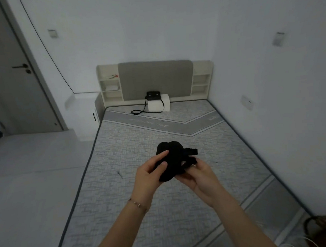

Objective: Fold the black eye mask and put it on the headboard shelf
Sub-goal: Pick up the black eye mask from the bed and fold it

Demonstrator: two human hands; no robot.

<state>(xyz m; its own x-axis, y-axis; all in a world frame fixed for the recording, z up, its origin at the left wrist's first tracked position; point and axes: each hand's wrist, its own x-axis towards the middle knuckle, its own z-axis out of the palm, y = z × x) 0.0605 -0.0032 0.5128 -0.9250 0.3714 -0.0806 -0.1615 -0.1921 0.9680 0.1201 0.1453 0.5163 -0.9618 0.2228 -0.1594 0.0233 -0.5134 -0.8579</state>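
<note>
Left hand (149, 171) and right hand (196, 174) both pinch the black eye mask (173, 157), bunched mid-air; headboard shelf (110, 88) lies far ahead, slightly left.

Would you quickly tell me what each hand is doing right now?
Left hand: closed on the black eye mask.
Right hand: closed on the same mask's strap side.

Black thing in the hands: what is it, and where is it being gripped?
A black eye mask, held above the mattress. The left hand pinches its left edge; the right hand grips its underside by the strap.
</note>
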